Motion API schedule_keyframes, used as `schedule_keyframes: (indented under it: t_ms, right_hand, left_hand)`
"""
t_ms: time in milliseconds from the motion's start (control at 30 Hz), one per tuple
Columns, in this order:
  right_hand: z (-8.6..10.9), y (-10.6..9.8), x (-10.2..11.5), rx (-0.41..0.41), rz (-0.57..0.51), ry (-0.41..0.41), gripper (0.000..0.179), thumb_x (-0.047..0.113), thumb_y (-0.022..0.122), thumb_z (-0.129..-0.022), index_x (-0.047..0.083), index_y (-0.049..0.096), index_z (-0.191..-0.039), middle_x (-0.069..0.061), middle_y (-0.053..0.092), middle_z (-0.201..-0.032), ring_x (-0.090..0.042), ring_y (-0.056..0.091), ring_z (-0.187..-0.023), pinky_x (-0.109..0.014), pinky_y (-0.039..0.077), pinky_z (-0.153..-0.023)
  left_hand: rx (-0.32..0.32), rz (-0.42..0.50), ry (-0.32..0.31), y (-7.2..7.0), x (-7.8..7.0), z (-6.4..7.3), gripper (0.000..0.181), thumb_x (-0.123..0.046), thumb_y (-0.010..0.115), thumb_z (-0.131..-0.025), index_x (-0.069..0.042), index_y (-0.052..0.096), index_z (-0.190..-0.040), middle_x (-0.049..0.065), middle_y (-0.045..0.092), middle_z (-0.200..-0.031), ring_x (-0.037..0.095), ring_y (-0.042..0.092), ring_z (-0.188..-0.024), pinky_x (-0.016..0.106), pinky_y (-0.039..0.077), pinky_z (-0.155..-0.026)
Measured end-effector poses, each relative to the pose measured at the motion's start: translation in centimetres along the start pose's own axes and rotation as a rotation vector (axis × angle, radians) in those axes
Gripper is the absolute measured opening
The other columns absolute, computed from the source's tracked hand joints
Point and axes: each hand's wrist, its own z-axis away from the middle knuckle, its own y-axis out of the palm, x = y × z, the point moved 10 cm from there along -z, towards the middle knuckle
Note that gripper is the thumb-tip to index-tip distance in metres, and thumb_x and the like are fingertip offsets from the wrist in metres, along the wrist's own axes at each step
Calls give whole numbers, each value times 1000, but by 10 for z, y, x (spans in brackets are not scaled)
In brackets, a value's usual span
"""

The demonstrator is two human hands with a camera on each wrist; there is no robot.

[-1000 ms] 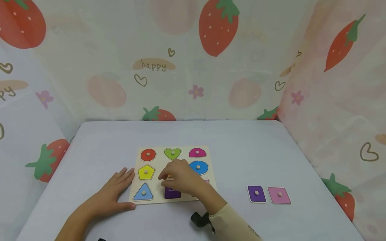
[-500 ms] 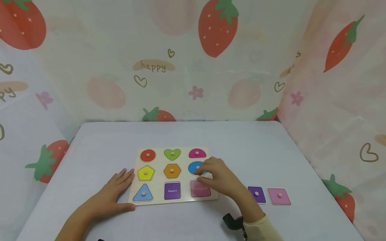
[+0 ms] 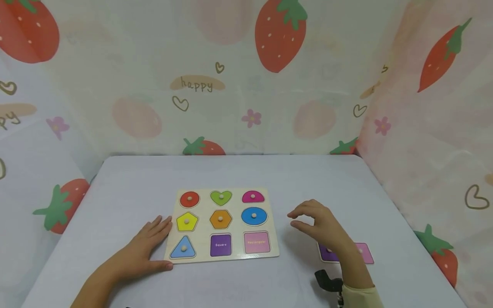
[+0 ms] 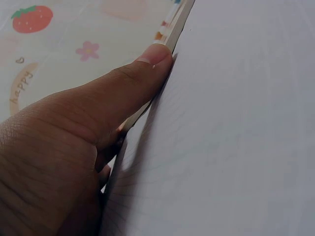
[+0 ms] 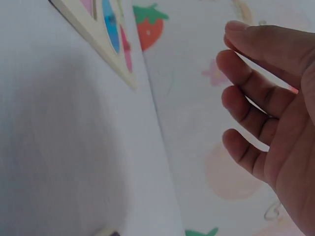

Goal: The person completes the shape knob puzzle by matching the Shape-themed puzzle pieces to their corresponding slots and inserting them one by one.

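A cream wooden puzzle board (image 3: 203,251) lies on the table, with knobbed shapes in most places. The Square and Rectangular places in its near row show bare printed bottoms. My left hand (image 3: 139,247) rests flat at the board's left edge, fingers extended; in the left wrist view its thumb (image 4: 133,76) lies along the edge. My right hand (image 3: 317,219) hovers to the right of the board, empty, with thumb and fingers apart and loosely bent. Under its wrist sit a purple square piece (image 3: 326,256) and a pink rectangle piece (image 3: 367,252), both partly hidden by the forearm.
The white table (image 3: 231,171) is enclosed by strawberry-print cloth (image 3: 161,51) at the back and sides. A black wrist-camera mount (image 3: 327,281) hangs beside the right wrist, above the tabletop.
My right hand has moved right, from over the board's middle to beyond its right edge, uncovering the orange hexagon, blue oval and both bare places. My left hand has stayed still.
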Motion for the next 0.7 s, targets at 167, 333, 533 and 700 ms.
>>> schedule_keyframes:
  t_ms: [167,333,533,700]
  right_hand:
    - [12,-10,-21,0,-23,38,24,16,81,-90,32,75,-106,16,71,-104,-6,61,-107,-39,54,-95]
    - [25,-16,-41,45,-44,113,18,20,78,-92,22,76,-109,9,72,-106,-10,61,-104,-48,53,-95]
    - [41,-16,-69,112,-62,229,21,23,78,-92,18,77,-113,8,72,-107,-18,61,-104,-48,48,-98]
    - [56,-17,-89,180,-78,323,24,25,79,-90,21,77,-113,6,71,-108,-16,58,-104,-42,47,-96]
  left_hand:
    - [-2,8,5,1,1,1,118,-79,72,-72,-18,30,-163,-1,23,-171,34,8,-159,23,-11,-124]
    - [-8,8,7,0,1,1,117,-80,71,-72,-19,29,-163,-1,23,-171,34,9,-159,30,-7,-127]
    - [-6,14,5,2,1,2,117,-79,71,-72,-19,29,-163,0,23,-171,34,8,-159,24,-10,-124]
    - [-5,19,1,1,0,2,117,-78,72,-72,-18,29,-163,0,23,-171,35,8,-159,25,-10,-125]
